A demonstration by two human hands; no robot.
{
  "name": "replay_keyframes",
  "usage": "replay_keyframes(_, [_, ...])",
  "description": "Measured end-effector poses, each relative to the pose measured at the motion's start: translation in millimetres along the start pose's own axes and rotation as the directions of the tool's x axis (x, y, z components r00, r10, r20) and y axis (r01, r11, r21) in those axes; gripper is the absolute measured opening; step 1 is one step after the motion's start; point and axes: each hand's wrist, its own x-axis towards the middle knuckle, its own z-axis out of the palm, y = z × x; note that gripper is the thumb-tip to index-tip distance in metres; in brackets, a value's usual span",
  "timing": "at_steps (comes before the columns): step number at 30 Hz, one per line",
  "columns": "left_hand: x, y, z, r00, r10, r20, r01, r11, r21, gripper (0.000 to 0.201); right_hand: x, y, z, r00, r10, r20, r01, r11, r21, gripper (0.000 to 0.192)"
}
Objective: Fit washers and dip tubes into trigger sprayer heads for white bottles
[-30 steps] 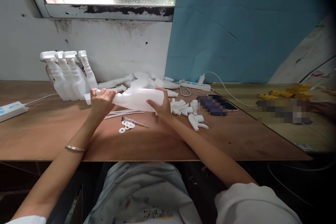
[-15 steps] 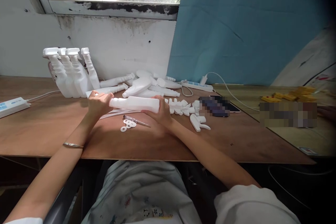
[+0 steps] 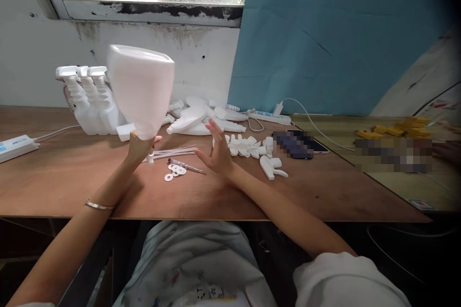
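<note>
My left hand (image 3: 141, 147) grips a white spray bottle (image 3: 142, 86) near its neck, holding it upside down with the flat base uppermost. A bit of white trigger or nozzle shows below the fingers; the rest is hidden by the hand. My right hand (image 3: 219, 157) is held above the table, fingers spread, with nothing in it. Just beyond it lies a row of white trigger spray heads (image 3: 248, 146), and one single spray head (image 3: 270, 167) rests to its right. White ring washers (image 3: 176, 170), a screwdriver (image 3: 187, 166) and thin white tubes (image 3: 173, 152) lie between the hands.
Several upright spray bottles (image 3: 93, 110) stand at the back left, beside a pile of white bottles (image 3: 201, 117). Power strips (image 3: 18, 147) lie at left and back. Phones (image 3: 319, 143) and yellow pieces (image 3: 410, 127) are at the right, near another person's hand (image 3: 446, 149).
The bottle has swung from lying level between both hands to upside down in my left hand. My right hand has let go of its base, and its fingers have opened.
</note>
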Motion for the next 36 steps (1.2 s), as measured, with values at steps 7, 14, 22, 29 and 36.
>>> replay_keyframes(7, [-16.6,18.3,20.3,0.934,-0.005,0.356,0.108,0.957,-0.269,0.021,-17.0,-21.6,21.8,0.966,-0.036,0.255,-0.007,0.986,0.166,0.063])
replay_keyframes(14, [-28.2,31.4,62.7,0.894,0.045,0.446,0.132,0.924,-0.359,0.020,-11.5,-27.8,13.6,0.969,0.177,0.172,-0.237,0.859,0.454,0.042])
replay_keyframes(22, [-26.7,21.7,58.3,0.848,0.068,0.526,0.145,0.924,-0.354,0.018,-14.6,-18.5,20.1,0.822,0.455,0.342,-0.569,0.669,0.478,0.035])
replay_keyframes(29, [-31.5,14.2,63.0,0.891,0.104,0.441,0.072,0.929,-0.364,0.010,-16.4,-11.9,22.2,0.804,0.407,0.433,-0.588,0.655,0.475,0.034])
replay_keyframes(36, [-32.3,12.4,61.9,0.901,0.139,0.410,0.032,0.923,-0.384,0.010,-11.1,-15.7,15.9,0.839,0.366,0.402,-0.523,0.747,0.411,0.025])
